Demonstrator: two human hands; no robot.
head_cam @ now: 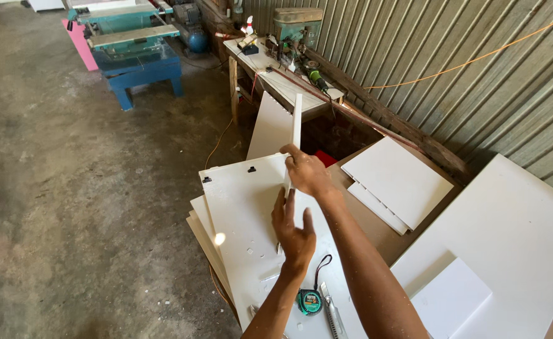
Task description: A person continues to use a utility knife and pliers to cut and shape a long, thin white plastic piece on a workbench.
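Looking down from the head camera, I note at the bottom centre of the frame a green tape measure (309,302) with a black wrist loop, and just right of it a grey utility knife (333,317), both lying on a smooth white flat panel (242,207). That panel tops a stack of similar white boards with pale raw edges. Small white chips dot its surface; two dark fittings sit near its far edge.

Left hand (293,233), centre frame: fingers extended, pressed against the lower edge of an upright white panel (275,129). Right hand (308,172), just above it: fingers curled over, gripping the same panel's side edge. The upright panel is thin, rectangular and matte, standing on its edge on the flat panel, centre frame.

Right of centre: two white rectangles (397,182) stacked on a brown board. Lower right: a large white sheet (515,232) with a smaller white piece on it.

Upper centre: a wooden workbench (276,78) cluttered with power tools. Upper left: a blue and green machine stand (135,47) on rough concrete floor. Corrugated metal wall (452,50) along the upper right, an orange cord running across it.
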